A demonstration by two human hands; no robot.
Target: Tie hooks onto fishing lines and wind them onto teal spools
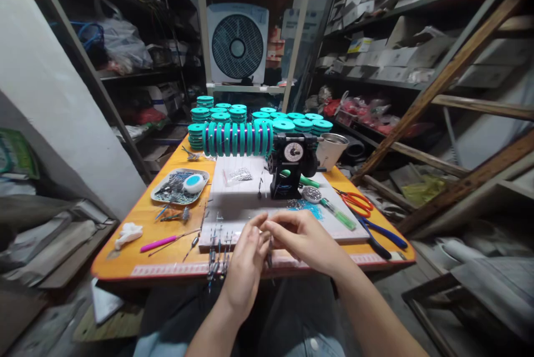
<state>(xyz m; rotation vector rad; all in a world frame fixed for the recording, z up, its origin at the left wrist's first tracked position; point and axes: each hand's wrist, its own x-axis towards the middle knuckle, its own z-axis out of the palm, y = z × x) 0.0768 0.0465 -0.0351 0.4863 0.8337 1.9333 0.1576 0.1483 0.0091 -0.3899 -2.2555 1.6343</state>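
Your left hand and right hand meet by the front edge of the surface; grip closure: cannot tell. Wire rigs hang there beside your left; brushing may tangle them.

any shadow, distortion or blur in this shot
Head view: things look stretched toward the edges, like the ladder at right; same view: soft shadow on the white board below the row of teal spools; same view: thin parts beside the left hand lack crisp detail.
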